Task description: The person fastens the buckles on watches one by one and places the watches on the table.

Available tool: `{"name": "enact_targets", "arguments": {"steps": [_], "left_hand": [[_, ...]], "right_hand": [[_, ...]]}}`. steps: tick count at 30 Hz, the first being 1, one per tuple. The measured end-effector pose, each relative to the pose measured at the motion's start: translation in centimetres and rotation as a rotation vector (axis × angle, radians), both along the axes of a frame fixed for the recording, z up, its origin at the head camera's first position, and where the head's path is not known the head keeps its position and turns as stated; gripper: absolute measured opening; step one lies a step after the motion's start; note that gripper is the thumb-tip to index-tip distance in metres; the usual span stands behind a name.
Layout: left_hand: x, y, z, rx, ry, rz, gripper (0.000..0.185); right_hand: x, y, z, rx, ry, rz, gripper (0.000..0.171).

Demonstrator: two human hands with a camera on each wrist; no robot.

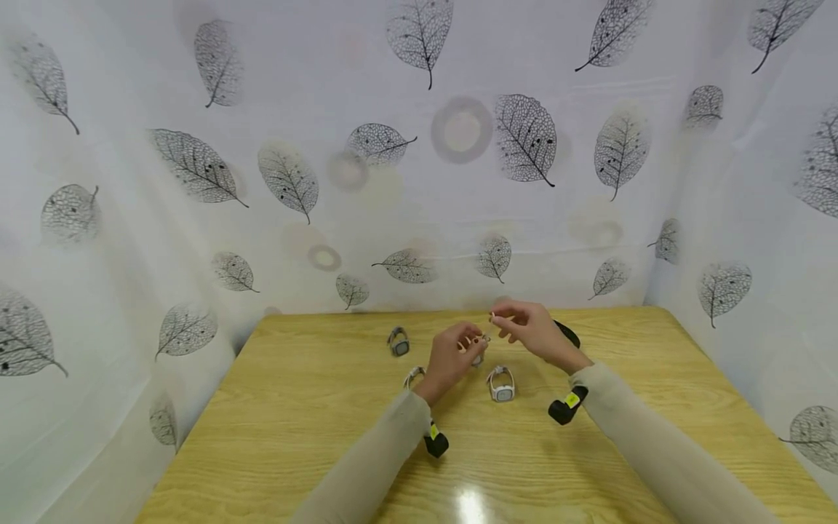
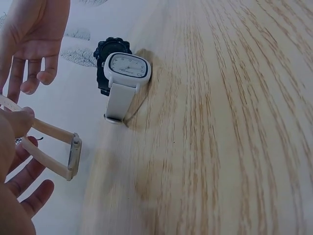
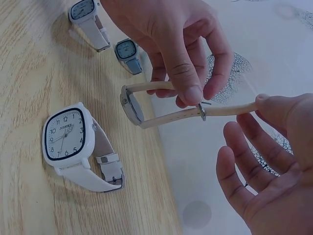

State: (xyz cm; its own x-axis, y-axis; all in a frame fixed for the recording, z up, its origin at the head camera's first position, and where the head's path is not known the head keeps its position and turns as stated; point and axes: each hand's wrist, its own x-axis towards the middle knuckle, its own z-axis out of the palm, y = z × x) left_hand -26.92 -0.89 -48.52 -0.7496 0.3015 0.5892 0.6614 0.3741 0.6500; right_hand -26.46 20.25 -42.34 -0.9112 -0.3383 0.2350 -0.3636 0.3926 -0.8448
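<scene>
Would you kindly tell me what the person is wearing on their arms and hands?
Both arms wear long, pale beige sleeves reaching the wrists. Each wrist carries a small black device bearing a yellow-green sticker. The left hand and right hand are bare, with no gloves visible.

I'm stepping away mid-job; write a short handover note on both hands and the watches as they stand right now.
Left hand: pinches the beige-strapped watch by its straps near the buckle, held above the table.
Right hand: pinches the free strap end, other fingers spread.
On the wooden table: a white square watch fastened in a loop, another white watch, a grey-blue watch and a black watch.
Done: strap tip appears to have reached the buckle.
Left: strap not yet fastened; likely finish buckling, then set it down.
</scene>
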Motion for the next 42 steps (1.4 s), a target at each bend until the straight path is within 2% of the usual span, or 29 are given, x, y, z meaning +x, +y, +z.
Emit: {"name": "enact_targets", "arguments": {"steps": [5, 16, 22, 31, 42], "left_hand": [[0.13, -0.01, 0.16, 0.006, 0.028, -0.010, 0.009], [0.37, 0.13, 0.46, -0.022, 0.018, 0.003, 0.009], [0.33, 0.19, 0.47, -0.025, 0.037, -0.003, 0.011], [0.26, 0.18, 0.30, -0.005, 0.071, 0.011, 0.009], [0.47, 0.10, 0.18, -0.020, 0.032, 0.019, 0.008]], "right_hand": [[0.04, 0.22, -0.13, -0.006, -0.015, -0.012, 0.030], [0.39, 0.00, 0.15, -0.002, -0.058, -0.014, 0.031], [0.17, 0.22, -0.08, -0.019, -0.068, -0.003, 0.033], [0.05, -0.01, -0.30, -0.031, -0.045, 0.004, 0.030], [0.05, 0.04, -0.68, -0.035, -0.036, -0.004, 0.028]]}}
